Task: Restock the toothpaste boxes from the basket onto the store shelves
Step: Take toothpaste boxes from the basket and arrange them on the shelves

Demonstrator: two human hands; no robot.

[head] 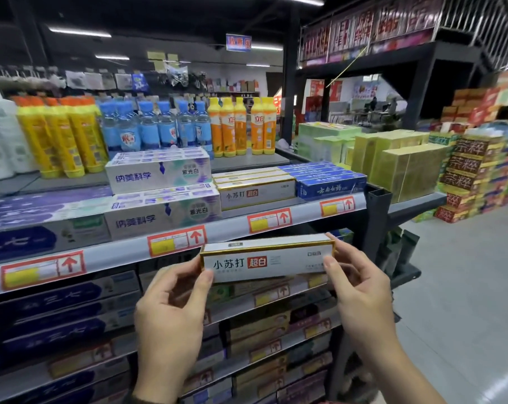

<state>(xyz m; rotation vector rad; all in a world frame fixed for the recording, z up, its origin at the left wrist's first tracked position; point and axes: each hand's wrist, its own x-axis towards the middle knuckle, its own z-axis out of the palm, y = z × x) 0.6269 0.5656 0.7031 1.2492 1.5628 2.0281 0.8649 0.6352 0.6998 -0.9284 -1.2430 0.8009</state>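
A white toothpaste box (268, 258) with gold edges and a red label hangs level in front of the shelving, below the second shelf's rail. My left hand (171, 301) pinches its left end. My right hand (357, 290) grips its right end. On the shelf (305, 209) above lies a stack of matching white and gold boxes (255, 188). The basket is out of view.
Purple and white toothpaste boxes (162, 182) sit left of the matching stack, blue boxes (328, 179) to its right. Detergent bottles (147, 129) line the top shelf. Lower shelves hold more boxes. Green and gold cartons (398, 161) stand on the end rack; the aisle floor (465, 287) opens right.
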